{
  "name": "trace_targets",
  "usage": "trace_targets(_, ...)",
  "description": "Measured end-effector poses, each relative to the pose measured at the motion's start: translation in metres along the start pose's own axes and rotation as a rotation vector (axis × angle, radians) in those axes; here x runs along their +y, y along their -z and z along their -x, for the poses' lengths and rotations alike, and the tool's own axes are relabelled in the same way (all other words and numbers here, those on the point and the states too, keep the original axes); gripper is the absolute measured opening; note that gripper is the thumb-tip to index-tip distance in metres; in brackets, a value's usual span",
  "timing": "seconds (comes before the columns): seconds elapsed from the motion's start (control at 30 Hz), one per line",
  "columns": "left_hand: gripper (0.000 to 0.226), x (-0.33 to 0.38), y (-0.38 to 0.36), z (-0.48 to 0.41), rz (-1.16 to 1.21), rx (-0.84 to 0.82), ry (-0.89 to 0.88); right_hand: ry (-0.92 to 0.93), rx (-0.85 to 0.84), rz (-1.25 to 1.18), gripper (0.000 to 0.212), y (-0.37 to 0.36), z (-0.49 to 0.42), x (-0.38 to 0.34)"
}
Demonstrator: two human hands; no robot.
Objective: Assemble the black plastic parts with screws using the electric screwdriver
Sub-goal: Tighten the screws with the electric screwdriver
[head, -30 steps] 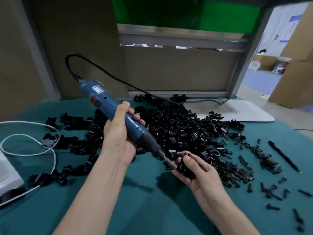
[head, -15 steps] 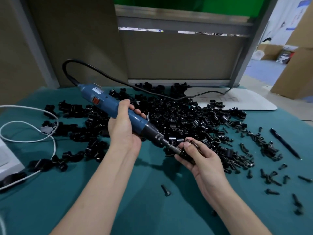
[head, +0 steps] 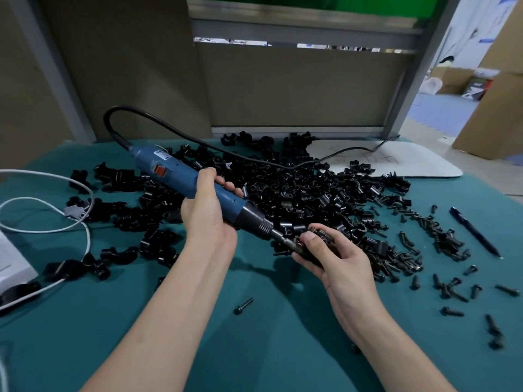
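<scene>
Risk of skidding or twist-out from the slanted drive and small grip: left hand (head: 208, 219) wrapped round electric screwdriver (head: 181, 176), its tip against the black plastic part (head: 321, 236) pinched in right hand (head: 336, 261) at the near edge of the pile (head: 311, 190).

Cloth: teal table cover (head: 268, 349), spread over whole bench top.
Cable: white cable (head: 89, 241), looped on L side, w/ small grey clip on it.
Box: white box (head: 14, 261) at far L edge, partly out of shot.
Pen: black pen (head: 476, 232), lying flat on R side.
Board: white board (head: 410, 162) w/ handwriting, back R.
Bkgd: brown partition (head: 297, 86), grey post (head: 418, 75), cardboard boxes (head: 495, 114).
</scene>
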State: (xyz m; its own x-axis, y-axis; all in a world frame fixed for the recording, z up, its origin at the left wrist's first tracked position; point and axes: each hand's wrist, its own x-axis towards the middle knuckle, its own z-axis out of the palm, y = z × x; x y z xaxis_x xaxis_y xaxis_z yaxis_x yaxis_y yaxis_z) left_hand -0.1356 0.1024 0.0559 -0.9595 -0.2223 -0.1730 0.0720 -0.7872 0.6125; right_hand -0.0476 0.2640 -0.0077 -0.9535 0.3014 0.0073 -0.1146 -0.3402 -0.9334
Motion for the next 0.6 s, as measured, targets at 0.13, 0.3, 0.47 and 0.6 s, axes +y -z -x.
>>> trace_targets(0.13, 0.023, -0.0009, -0.0002, 0.0011, -0.022, -0.021, -0.014, -0.024, 0.005, -0.028, 0.046, 0.0006, -0.0007, 0.0005)
trace_targets(0.3, 0.024, -0.0016, -0.0002, 0.0010, -0.047, -0.032, -0.026, -0.058, 0.003, -0.107, 0.044, 0.0013, -0.0028, 0.0021)
trace_targets(0.47, 0.022, -0.0018, 0.0009, -0.0004, -0.053, -0.016, -0.014, -0.078, -0.015, -0.139, 0.048, 0.0016, -0.0041, 0.0026)
trace_targets(0.6, 0.020, -0.0012, 0.0023, -0.0016, -0.074, -0.009, 0.005, -0.089, -0.028, -0.134, 0.054, 0.0018, -0.0031, 0.0022)
